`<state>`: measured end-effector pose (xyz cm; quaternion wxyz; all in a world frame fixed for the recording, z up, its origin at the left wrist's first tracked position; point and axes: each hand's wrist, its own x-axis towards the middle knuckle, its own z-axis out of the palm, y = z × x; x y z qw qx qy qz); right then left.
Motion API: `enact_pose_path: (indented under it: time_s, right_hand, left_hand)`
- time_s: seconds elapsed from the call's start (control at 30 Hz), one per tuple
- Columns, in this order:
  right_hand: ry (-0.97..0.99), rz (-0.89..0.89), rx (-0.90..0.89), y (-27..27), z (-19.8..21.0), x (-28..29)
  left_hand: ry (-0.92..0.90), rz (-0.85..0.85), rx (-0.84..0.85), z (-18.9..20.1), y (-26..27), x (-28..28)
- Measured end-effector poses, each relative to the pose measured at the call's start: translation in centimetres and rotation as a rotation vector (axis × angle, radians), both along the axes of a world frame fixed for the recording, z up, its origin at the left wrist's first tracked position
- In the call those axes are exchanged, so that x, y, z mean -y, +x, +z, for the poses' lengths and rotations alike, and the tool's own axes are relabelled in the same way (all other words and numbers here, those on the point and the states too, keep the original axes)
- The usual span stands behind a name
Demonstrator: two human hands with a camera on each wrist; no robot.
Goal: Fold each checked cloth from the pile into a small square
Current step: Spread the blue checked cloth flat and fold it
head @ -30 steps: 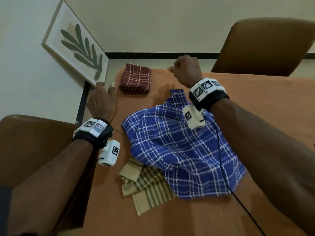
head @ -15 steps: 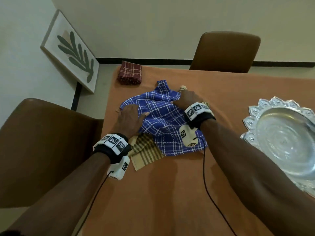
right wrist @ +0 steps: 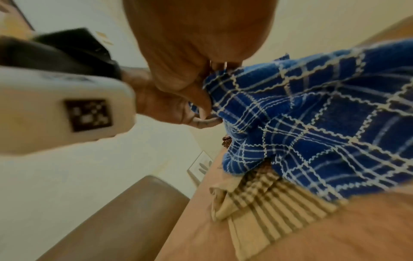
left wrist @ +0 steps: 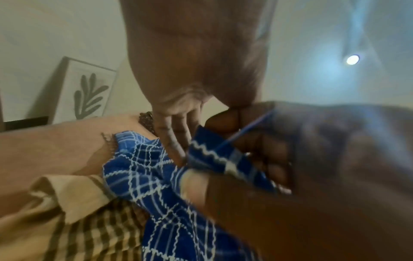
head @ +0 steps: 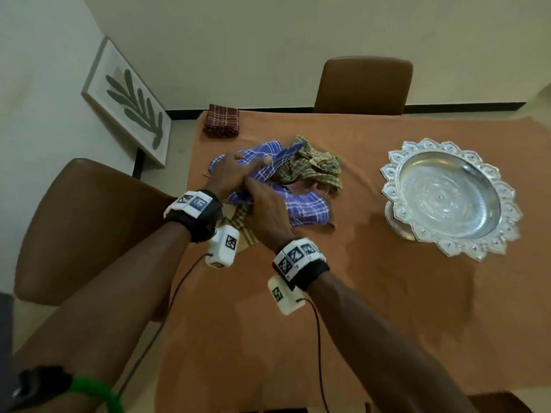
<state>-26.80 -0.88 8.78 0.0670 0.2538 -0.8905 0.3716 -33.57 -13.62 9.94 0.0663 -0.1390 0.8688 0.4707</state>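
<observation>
At centre frame, atop the pile, the blue checked cloth (head: 301, 205) is pinched by both left hand (head: 229, 177) and right hand (head: 268, 210); best draw its corners apart and flatten it before folding.

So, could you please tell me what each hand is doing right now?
Left hand: grips the blue checked cloth.
Right hand: pinches the same cloth.

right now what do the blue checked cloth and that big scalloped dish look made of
Blue checked cloth: soft woven fabric, probably cotton; it crumples and shows woven zigzag white lines. Scalloped dish: shiny silver-coloured metal, judging by its mirror-like bowl and embossed rim; which metal cannot be told.
</observation>
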Motion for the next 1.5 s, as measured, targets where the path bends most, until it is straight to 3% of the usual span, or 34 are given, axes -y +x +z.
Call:
enact_pose_path:
  time_s: [0.1,0.17,0.27,0.33,0.47,0.57,0.67,0.77,0.87,0.97,1.07,1.17,1.23,1.3,1.43,1.5]
  right_hand:
    - [0.069,0.068,0.030,4.5,-0.7,0.0]
    - [0.122,0.101,0.023,7.1,-1.1,0.0]
    - [0.121,0.075,0.077,10.9,-0.8,-0.4]
    - [0.115,0.017,0.116,13.3,-0.8,-1.0]
    - [0.259,-0.294,0.246,15.3,-1.9,-4.5]
    - [0.476,-0.306,0.296,15.2,-2.1,-8.3]
    - [0.460,-0.384,0.270,13.3,-1.1,-12.5]
    - [0.226,-0.539,0.007,11.1,2.0,-16.0]
    - [0.065,-0.665,-0.350,9.7,6.4,-18.1]
    - [0.012,-0.590,-0.537,11.0,6.4,-19.2]
    - [0.101,-0.372,-0.459,16.5,1.4,-20.5]
    - [0.374,-0.244,-0.099,22.1,-6.2,-24.1]
    - [0.590,-0.200,0.104,25.0,-9.1,-26.8]
    - [0.650,-0.152,0.183,26.4,-9.7,-28.2]
    - [0.701,-0.159,0.211,25.3,-6.7,-27.8]
    - [0.618,-0.260,0.227,23.4,-5.2,-27.0]
  left_hand:
    - [-0.197,-0.345,0.194,0.4,2.1,0.5]
    - [-0.459,-0.543,0.259,0.5,3.9,-0.1]
    - [-0.738,-0.587,0.175,-0.4,7.1,-1.4]
    - [-0.677,-0.437,0.083,-1.2,9.1,-1.9]
    - [-0.292,0.212,-0.149,-0.1,11.2,-0.9]
    - [-0.210,0.546,-0.138,2.7,12.3,0.1]
    - [-0.133,0.714,-0.115,4.0,12.5,2.6]
    - [-0.024,0.796,-0.117,5.9,13.4,4.5]
    - [-0.077,0.948,-0.335,8.2,16.3,2.9]
    - [-0.091,0.976,-0.453,7.4,21.4,-0.1]
    - [-0.068,0.930,-0.210,1.4,27.6,-1.4]
    - [-0.007,0.701,0.203,-5.2,34.1,-2.1]
    - [-0.124,0.521,0.422,-7.4,37.4,-2.0]
    - [-0.267,0.431,0.548,-7.3,39.3,-2.2]
    - [-0.516,0.197,0.666,-4.4,39.4,-2.9]
    - [-0.606,0.294,0.580,-4.4,38.1,-2.0]
